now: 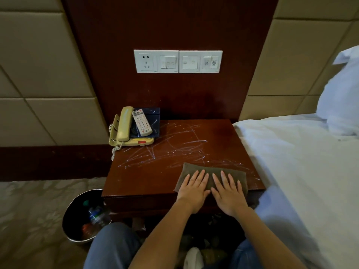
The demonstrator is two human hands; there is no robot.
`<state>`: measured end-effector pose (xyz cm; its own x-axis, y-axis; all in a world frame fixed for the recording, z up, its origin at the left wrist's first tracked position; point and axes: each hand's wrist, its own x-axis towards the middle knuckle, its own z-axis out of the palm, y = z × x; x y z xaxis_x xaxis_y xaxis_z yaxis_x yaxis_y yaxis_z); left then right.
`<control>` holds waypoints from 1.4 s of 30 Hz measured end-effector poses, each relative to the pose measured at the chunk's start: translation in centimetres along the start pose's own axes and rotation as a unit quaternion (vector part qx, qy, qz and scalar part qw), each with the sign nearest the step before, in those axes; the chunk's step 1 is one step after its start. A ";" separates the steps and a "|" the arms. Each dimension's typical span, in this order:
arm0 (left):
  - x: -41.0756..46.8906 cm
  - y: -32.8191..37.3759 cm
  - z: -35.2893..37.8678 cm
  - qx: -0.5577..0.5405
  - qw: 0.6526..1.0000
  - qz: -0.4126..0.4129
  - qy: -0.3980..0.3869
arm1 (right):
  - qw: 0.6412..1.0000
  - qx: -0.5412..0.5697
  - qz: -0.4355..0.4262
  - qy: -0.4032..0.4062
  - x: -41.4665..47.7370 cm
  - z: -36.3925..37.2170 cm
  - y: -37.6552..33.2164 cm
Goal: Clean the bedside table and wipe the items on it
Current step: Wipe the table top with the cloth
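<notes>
Hands: both lie flat, side by side, on a brown-grey cloth (191,168) at the near right part of the bedside table (147,179). Left hand (193,188) has its fingers straight and slightly spread, palm down on the cloth. Right hand (228,191) lies the same way, just beside the left. Neither hand is curled round anything; both press on the cloth with straight fingers.

Cloth: spread out flat, its near edge reaching the front edge of the table top.

Table top: dark red-brown wood, crossed by white scribble marks (174,144) from the middle towards the right edge. The strip at the near left shows none.

Items on the table: a cream telephone (124,131) stands at the far left corner, handset on its cradle, coiled cord hanging over the left edge. A dark blue tray (155,116), also marked with white lines, rests partly on the telephone base. A white remote control (141,122) lies in the tray.

Surroundings: a white switch and socket panel (177,61) is set in the wooden wall above. A bed (291,162) with white sheets adjoins the table on the right, with a pillow (342,94) at its head. A round bin (75,220) on the carpet at the left holds a plastic bottle (97,214).
</notes>
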<state>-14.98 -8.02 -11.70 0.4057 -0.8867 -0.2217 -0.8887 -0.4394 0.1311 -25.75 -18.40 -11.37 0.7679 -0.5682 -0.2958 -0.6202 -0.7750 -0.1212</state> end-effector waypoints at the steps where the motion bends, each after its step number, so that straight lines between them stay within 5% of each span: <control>1: -0.6 -1.0 -0.1 -0.004 1.000 -0.005 -0.001 | 1.000 -0.001 -0.010 -0.004 0.1 0.1 -1.0; 16: -12.4 -18.1 0.6 -0.010 0.983 -0.178 0.035 | 0.980 -0.047 -0.187 -0.056 2.5 1.3 -21.9; 34: -11.6 -18.0 -0.1 -0.065 0.975 -0.211 0.018 | 0.976 -0.033 -0.213 -0.033 2.8 1.4 -21.0; 42: -8.3 -11.9 -0.8 -0.041 0.988 -0.147 -0.018 | 0.984 -0.015 -0.175 -0.012 1.5 1.0 -13.3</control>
<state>-7.62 4.42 -10.68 0.6351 -0.7132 -0.2967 -0.7118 -0.6895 0.1337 -16.50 -8.71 -11.20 0.9294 -0.2588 -0.2632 -0.3134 -0.9300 -0.1921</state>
